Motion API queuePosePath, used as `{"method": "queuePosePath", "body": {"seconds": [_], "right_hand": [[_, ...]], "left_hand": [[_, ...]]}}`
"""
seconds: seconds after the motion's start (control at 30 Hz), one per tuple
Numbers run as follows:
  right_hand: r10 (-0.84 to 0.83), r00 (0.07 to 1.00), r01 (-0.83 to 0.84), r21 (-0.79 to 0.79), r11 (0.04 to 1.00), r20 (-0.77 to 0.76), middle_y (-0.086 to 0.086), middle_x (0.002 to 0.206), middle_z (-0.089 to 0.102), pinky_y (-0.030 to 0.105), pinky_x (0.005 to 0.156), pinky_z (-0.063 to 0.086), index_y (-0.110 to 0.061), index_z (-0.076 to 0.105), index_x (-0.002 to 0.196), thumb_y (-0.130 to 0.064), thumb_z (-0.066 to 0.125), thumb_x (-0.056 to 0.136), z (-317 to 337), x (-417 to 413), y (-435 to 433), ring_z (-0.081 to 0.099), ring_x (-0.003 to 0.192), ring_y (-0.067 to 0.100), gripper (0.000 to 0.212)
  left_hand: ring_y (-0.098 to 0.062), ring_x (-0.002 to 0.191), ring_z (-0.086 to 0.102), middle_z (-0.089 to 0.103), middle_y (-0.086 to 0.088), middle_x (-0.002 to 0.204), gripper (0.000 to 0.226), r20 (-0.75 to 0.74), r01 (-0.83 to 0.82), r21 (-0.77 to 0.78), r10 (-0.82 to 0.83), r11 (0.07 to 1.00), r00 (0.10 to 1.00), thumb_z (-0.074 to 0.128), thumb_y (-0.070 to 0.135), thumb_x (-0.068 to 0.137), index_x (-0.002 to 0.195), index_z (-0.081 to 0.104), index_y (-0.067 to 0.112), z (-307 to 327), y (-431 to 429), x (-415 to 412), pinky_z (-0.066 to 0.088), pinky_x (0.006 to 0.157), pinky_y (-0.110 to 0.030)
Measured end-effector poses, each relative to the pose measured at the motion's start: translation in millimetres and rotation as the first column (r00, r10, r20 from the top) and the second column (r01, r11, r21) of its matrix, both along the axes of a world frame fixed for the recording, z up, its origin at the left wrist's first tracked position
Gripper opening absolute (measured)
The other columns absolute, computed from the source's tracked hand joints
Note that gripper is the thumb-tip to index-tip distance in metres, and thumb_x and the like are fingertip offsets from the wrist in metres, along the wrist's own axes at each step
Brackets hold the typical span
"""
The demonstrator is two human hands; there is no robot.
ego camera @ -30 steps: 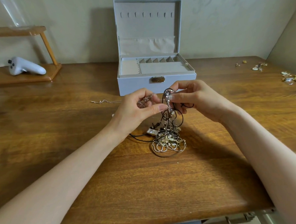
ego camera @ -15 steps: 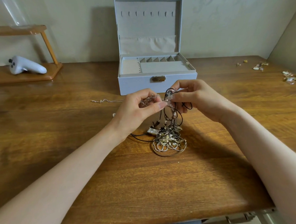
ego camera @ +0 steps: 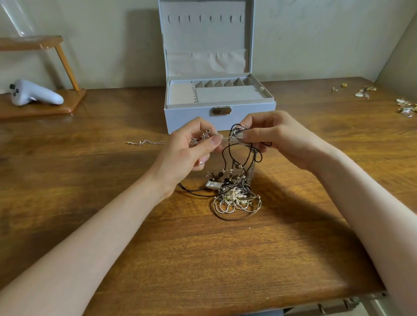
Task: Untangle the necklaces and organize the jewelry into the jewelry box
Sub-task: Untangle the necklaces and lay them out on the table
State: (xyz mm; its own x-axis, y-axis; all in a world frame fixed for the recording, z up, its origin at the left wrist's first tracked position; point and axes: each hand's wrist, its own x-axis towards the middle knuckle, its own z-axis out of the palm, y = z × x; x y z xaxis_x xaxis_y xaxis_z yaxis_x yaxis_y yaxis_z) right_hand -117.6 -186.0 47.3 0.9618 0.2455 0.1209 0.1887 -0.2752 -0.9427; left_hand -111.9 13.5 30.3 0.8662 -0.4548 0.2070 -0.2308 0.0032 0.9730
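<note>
Both pinching | left hand (ego camera: pixel 190 151): beaded chain (ego camera: pixel 202 136) | right hand (ego camera: pixel 274 140): black cords (ego camera: pixel 224 158) | tangle (ego camera: pixel 236 195) below, between

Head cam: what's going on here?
A person is picking apart a tangle of necklaces over a wooden table. The left hand pinches a beaded chain; the right hand pinches the tangle's top, the rest hanging to a heap below. The jewelry box behind stands open, its tray seemingly empty.

Soft dim light, arm shadows falling right, wide-angle edge distortion
</note>
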Motion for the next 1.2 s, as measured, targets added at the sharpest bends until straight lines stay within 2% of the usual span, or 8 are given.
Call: {"method": "queuePosePath", "body": {"seconds": [0.2, 0.33, 0.53, 0.63, 0.77, 0.93, 1.1, 1.2], "right_hand": [[-0.027, 0.999, 0.026, 0.031, 0.999, 0.036, 0.007, 0.079, 0.061, 0.031, 0.072, 0.034, -0.010, 0.065, 0.074, -0.025, 0.075, 0.071, -0.4, 0.5, 0.1, 0.048, 0.076, 0.018, 0.019], [0.037, 0.999, -0.036, 0.109, 0.993, -0.010, 0.005, 0.077, 0.067, 0.031, 0.079, 0.049, -0.009, 0.062, 0.075, -0.024, 0.071, 0.073, -1.0, 1.1, -0.2, 0.061, 0.080, 0.022, 0.018], [0.048, 0.998, -0.043, 0.149, 0.988, -0.029, 0.004, 0.071, 0.066, 0.024, 0.064, 0.052, -0.007, 0.061, 0.076, -0.020, 0.066, 0.073, -1.7, 0.3, 3.5, 0.063, 0.064, 0.018, 0.014], [0.057, 0.998, -0.051, 0.158, 0.986, -0.030, 0.006, 0.072, 0.065, 0.025, 0.063, 0.052, -0.007, 0.061, 0.077, -0.019, 0.066, 0.074, -3.1, 0.9, 3.5, 0.062, 0.064, 0.019, 0.013], [0.072, 0.997, -0.065, 0.166, 0.984, -0.036, 0.007, 0.072, 0.065, 0.025, 0.065, 0.055, -0.006, 0.062, 0.077, -0.015, 0.067, 0.071, -7.3, 2.4, 5.2, 0.063, 0.064, 0.016, 0.012], [0.087, 0.995, -0.077, 0.172, 0.982, -0.052, 0.009, 0.075, 0.067, 0.027, 0.071, 0.057, -0.004, 0.061, 0.079, -0.012, 0.067, 0.069, -9.3, 2.7, 8.8, 0.064, 0.067, 0.016, 0.014], [0.068, 0.996, -0.051, 0.235, 0.971, -0.066, 0.010, 0.074, 0.069, 0.037, 0.075, 0.057, -0.006, 0.058, 0.077, -0.012, 0.066, 0.070, -9.9, 3.8, 8.4, 0.067, 0.068, 0.022, 0.012], [0.065, 0.995, -0.044, 0.243, 0.969, -0.076, 0.010, 0.073, 0.070, 0.038, 0.075, 0.057, -0.007, 0.057, 0.077, -0.012, 0.066, 0.070, -9.9, 3.6, 9.2, 0.068, 0.067, 0.023, 0.012]], "left_hand": [[-0.005, 0.044, 0.036, 0.060, 0.002, 0.068, 0.005, -0.036, 0.007, -0.006, -0.007, 1.000, 0.999, 0.055, 0.011, 0.091, 0.086, 0.053, 0.011, 0.2, 0.5, 0.2, 0.028, 0.041, -0.014], [-0.005, 0.045, 0.037, 0.054, 0.002, 0.062, 0.006, -0.031, 0.013, 0.033, -0.012, 0.999, 0.999, 0.056, 0.011, 0.091, 0.085, 0.054, 0.011, -1.1, 0.6, 1.0, 0.027, 0.043, -0.015], [-0.007, 0.047, 0.033, 0.050, 0.003, 0.058, 0.011, -0.059, 0.038, 0.081, -0.033, 0.996, 0.998, 0.065, 0.019, 0.082, 0.084, 0.059, 0.011, -1.7, -0.9, 0.6, 0.024, 0.045, -0.019], [-0.004, 0.045, 0.036, 0.050, 0.007, 0.055, 0.022, -0.049, 0.024, 0.121, -0.018, 0.992, 0.999, 0.069, 0.030, 0.071, 0.085, 0.061, 0.014, -0.8, -2.9, -1.3, 0.026, 0.044, -0.015], [0.001, 0.051, 0.047, 0.054, 0.007, 0.062, 0.022, 0.003, -0.071, 0.149, 0.071, 0.986, 0.997, 0.072, 0.034, 0.067, 0.084, 0.065, 0.021, -4.2, -5.1, -0.9, 0.033, 0.050, -0.017], [0.000, 0.049, 0.042, 0.053, 0.001, 0.065, 0.006, 0.019, -0.116, 0.155, 0.114, 0.981, 0.993, 0.071, 0.023, 0.080, 0.084, 0.066, 0.024, -6.0, -3.1, 2.1, 0.030, 0.050, -0.020], [0.002, 0.046, 0.044, 0.053, 0.015, 0.055, 0.005, 0.013, -0.077, 0.171, 0.076, 0.982, 0.997, 0.067, 0.018, 0.084, 0.088, 0.066, 0.020, -5.2, -2.3, 1.6, 0.031, 0.045, -0.014], [0.003, 0.046, 0.044, 0.054, 0.016, 0.055, 0.004, 0.008, -0.061, 0.163, 0.060, 0.985, 0.998, 0.066, 0.017, 0.085, 0.086, 0.065, 0.019, -5.1, -2.2, 0.8, 0.032, 0.044, -0.010]]}}
